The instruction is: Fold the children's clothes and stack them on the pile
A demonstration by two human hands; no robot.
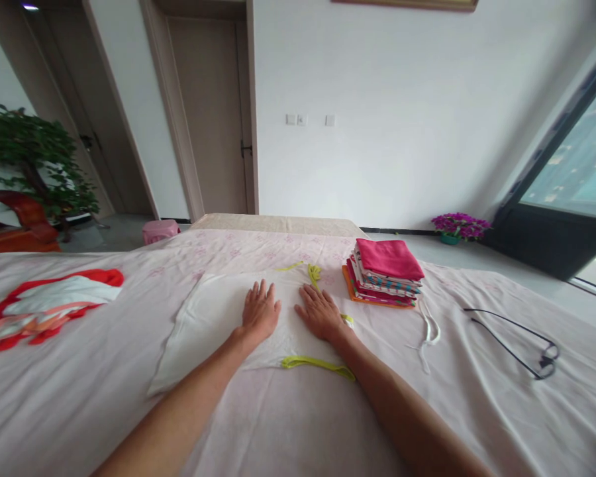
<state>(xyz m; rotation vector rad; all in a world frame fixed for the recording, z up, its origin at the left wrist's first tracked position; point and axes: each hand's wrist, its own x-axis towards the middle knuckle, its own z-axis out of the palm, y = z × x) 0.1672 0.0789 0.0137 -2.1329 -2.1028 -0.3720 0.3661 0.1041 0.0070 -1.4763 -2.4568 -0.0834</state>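
A white garment with yellow-green trim (213,315) lies spread on the pale pink sheet (278,424) in front of me. My left hand (261,308) rests palm down on its middle, fingers stretched out. Farther right, my right hand (320,311) presses flat near the trimmed end, its fingers also extended. Loops of the yellow-green trim (318,364) show below and above the right hand. Part of the trimmed end is hidden under that hand and wrist. Neither hand grips anything.
A stack of folded cloths (385,271) stands right of the garment, white cords (430,331) beside it. Eyeglasses (521,344) lie farther right. At left is a crumpled red and white garment (54,305). A pink stool (160,230) stands beyond the sheet.
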